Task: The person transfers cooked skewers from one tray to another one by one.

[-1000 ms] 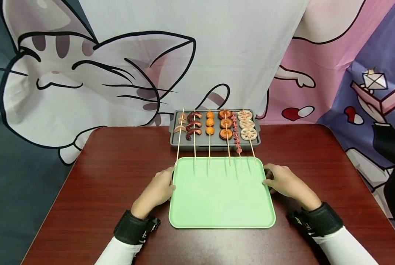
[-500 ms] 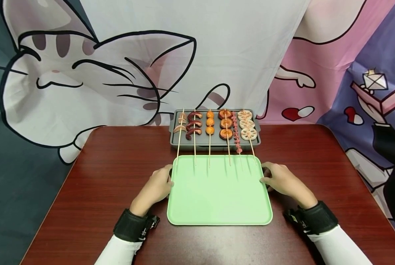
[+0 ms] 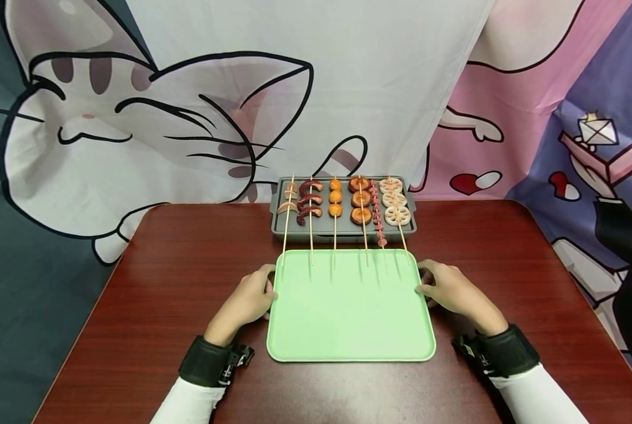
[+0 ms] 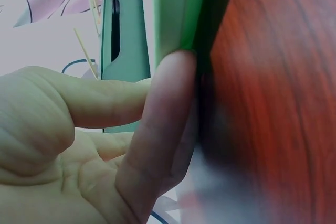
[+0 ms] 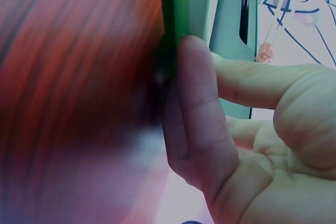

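Note:
A light green tray (image 3: 351,312) lies close over the table in front of me, its inner surface bare apart from the stick ends overhanging its far edge. My left hand (image 3: 247,297) grips its left side, thumb on top and fingers below, as the left wrist view shows. On the opposite side my right hand (image 3: 451,288) pinches the rim the same way. Just beyond stands a grey grill plate (image 3: 322,227) bearing several skewers: curved sausage pieces (image 3: 309,199), orange balls (image 3: 335,197), brown mushroom-like rounds (image 3: 361,200), a narrow pink skewer (image 3: 376,213), lotus root slices (image 3: 396,200) and pale pieces (image 3: 288,198).
The reddish-brown wooden table (image 3: 189,265) reaches out to both sides of the tray. Behind it hangs a printed cloth (image 3: 390,88) with cartoon figures, close to the grill plate's back edge. Black straps (image 3: 512,350) circle both wrists.
The tray has shifted slightly left and a little farther away, toward the grill plate, with both hands moving along. Over the last half second it stays nearly still. The skewers have not moved.

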A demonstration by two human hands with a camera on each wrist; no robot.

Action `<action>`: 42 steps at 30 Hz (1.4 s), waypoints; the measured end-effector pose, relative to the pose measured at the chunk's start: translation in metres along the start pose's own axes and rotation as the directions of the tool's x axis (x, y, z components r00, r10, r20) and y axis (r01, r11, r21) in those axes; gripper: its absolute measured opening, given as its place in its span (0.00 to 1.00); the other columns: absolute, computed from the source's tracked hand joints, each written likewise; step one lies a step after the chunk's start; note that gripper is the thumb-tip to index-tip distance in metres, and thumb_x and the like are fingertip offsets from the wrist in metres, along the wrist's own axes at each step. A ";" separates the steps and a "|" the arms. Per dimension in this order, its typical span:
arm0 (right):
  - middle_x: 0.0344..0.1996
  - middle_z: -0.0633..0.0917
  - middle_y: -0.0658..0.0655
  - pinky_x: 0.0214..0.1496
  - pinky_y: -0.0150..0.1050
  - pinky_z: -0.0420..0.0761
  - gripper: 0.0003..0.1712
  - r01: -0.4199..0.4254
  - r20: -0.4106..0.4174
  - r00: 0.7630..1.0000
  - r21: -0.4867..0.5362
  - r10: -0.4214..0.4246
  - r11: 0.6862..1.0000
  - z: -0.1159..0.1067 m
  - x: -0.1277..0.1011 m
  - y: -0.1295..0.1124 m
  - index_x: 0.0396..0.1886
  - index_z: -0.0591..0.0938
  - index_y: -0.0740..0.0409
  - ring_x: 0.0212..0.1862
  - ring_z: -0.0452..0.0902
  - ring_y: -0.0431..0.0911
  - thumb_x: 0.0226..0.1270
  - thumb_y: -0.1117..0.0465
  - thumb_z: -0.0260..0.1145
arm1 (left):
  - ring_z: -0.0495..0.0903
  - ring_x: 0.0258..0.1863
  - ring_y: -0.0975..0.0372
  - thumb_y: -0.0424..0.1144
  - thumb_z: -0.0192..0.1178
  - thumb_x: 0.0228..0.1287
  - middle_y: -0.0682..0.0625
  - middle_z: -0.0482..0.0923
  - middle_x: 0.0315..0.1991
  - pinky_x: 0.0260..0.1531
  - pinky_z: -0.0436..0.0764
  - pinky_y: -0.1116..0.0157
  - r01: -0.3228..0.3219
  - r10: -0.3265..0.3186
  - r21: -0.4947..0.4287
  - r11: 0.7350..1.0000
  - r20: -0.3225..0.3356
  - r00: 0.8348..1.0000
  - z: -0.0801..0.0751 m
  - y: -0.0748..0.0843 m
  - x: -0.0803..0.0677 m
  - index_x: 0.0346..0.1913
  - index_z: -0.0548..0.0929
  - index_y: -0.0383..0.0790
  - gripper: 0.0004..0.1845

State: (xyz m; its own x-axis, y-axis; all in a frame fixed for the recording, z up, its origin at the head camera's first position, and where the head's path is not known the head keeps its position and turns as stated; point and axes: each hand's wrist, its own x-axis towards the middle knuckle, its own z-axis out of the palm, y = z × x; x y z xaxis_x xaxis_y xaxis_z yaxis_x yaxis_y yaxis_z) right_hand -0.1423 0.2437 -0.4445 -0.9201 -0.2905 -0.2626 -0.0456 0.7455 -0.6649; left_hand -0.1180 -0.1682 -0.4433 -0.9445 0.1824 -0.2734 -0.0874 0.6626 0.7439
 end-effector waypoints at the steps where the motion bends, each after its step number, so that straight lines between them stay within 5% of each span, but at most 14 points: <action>1: 0.33 0.84 0.60 0.26 0.37 0.88 0.29 -0.001 0.000 1.000 0.006 0.001 1.000 0.000 0.000 0.001 0.66 0.72 0.76 0.26 0.84 0.43 0.69 0.70 0.68 | 0.77 0.20 0.56 0.24 0.60 0.71 0.43 0.73 0.30 0.19 0.85 0.62 0.002 -0.002 -0.012 1.000 0.000 1.000 0.000 0.000 0.000 0.75 0.65 0.31 0.31; 13: 0.31 0.83 0.53 0.32 0.36 0.76 0.27 0.046 -0.042 0.998 -0.129 -0.052 0.991 -0.004 0.001 0.003 0.61 0.77 0.72 0.31 0.76 0.42 0.67 0.63 0.72 | 0.80 0.23 0.55 0.23 0.59 0.71 0.41 0.72 0.34 0.21 0.87 0.60 0.017 -0.012 -0.135 0.991 0.040 0.999 -0.003 -0.009 0.003 0.74 0.64 0.33 0.31; 21: 0.39 0.86 0.57 0.42 0.43 0.83 0.26 0.101 -0.131 0.984 -0.163 -0.123 0.981 -0.010 0.001 0.004 0.58 0.80 0.67 0.42 0.84 0.49 0.63 0.63 0.76 | 0.80 0.24 0.54 0.24 0.60 0.71 0.41 0.73 0.35 0.23 0.88 0.59 0.034 -0.025 -0.173 0.984 0.049 0.998 -0.004 -0.011 0.005 0.74 0.65 0.35 0.31; 27: 0.52 0.86 0.65 0.49 0.40 0.87 0.29 0.177 -0.127 0.977 0.026 -0.173 0.984 -0.020 -0.004 0.004 0.64 0.78 0.66 0.53 0.85 0.57 0.65 0.64 0.75 | 0.80 0.24 0.54 0.23 0.60 0.70 0.41 0.73 0.34 0.22 0.88 0.59 0.035 -0.028 -0.178 0.983 0.043 0.999 -0.004 -0.012 0.005 0.73 0.65 0.34 0.31; 33: 0.57 0.83 0.71 0.51 0.28 0.85 0.32 0.229 -0.079 0.973 0.257 -0.216 0.939 -0.025 -0.003 0.002 0.69 0.72 0.73 0.56 0.83 0.54 0.69 0.67 0.71 | 0.80 0.24 0.54 0.23 0.60 0.70 0.41 0.73 0.34 0.21 0.88 0.59 0.038 -0.032 -0.179 0.983 0.037 0.999 -0.003 -0.013 0.004 0.73 0.65 0.33 0.31; 38: 0.61 0.80 0.72 0.53 0.28 0.86 0.34 0.157 -0.052 0.987 0.398 -0.149 0.904 -0.027 0.002 -0.002 0.72 0.70 0.71 0.54 0.83 0.38 0.73 0.61 0.69 | 0.80 0.24 0.54 0.23 0.60 0.70 0.41 0.73 0.34 0.22 0.88 0.59 0.039 -0.032 -0.177 0.983 0.039 0.999 -0.003 -0.012 0.004 0.73 0.65 0.33 0.31; 42: 0.62 0.78 0.75 0.58 0.34 0.86 0.34 0.090 -0.006 0.995 0.507 -0.100 0.857 -0.027 0.007 -0.004 0.73 0.67 0.72 0.56 0.84 0.43 0.77 0.58 0.66 | 0.80 0.25 0.54 0.23 0.60 0.70 0.41 0.73 0.34 0.22 0.88 0.59 0.036 -0.030 -0.172 0.984 0.040 0.999 -0.004 -0.012 0.004 0.73 0.65 0.33 0.30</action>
State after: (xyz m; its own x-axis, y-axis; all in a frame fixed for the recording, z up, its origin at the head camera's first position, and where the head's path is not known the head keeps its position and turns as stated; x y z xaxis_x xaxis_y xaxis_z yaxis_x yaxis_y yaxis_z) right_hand -0.1587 0.2550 -0.4252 -0.9132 -0.3604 -0.1903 0.0759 0.3086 -0.9482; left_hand -0.1216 -0.1783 -0.4510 -0.9280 0.1916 -0.3196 -0.1746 0.5340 0.8273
